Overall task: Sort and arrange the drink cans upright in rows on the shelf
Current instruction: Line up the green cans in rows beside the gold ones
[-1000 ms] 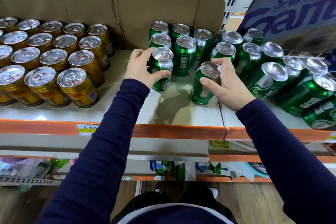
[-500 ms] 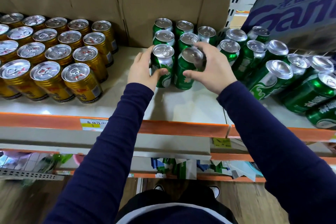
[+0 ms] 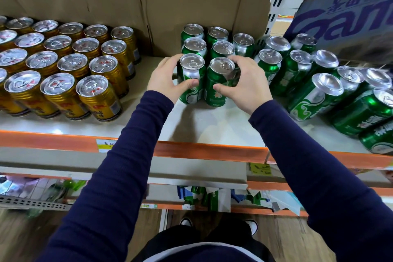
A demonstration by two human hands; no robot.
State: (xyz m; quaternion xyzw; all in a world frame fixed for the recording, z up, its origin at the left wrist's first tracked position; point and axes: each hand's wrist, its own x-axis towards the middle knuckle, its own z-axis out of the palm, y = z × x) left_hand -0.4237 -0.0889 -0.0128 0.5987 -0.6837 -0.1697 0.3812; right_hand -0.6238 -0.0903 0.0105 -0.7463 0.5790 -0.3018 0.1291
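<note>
So, left hand point(image 3: 168, 78) fingers curl round a shiny green aluminium drink can point(image 3: 191, 80), and right hand point(image 3: 248, 84) grips a second green can point(image 3: 219, 85) just beside it. Both stand upright, fronting two green rows on the pale orange-edged shelf point(image 3: 212, 125). Gold ribbed cans point(image 3: 63, 66) stand in rows to the left. Printed cardboard box point(image 3: 340, 17) at right, contents hidden.

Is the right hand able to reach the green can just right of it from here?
Probably yes. The right hand grips a front can, but the next can stands close beside its knuckles with nothing between them; it would have to let go first.
</note>
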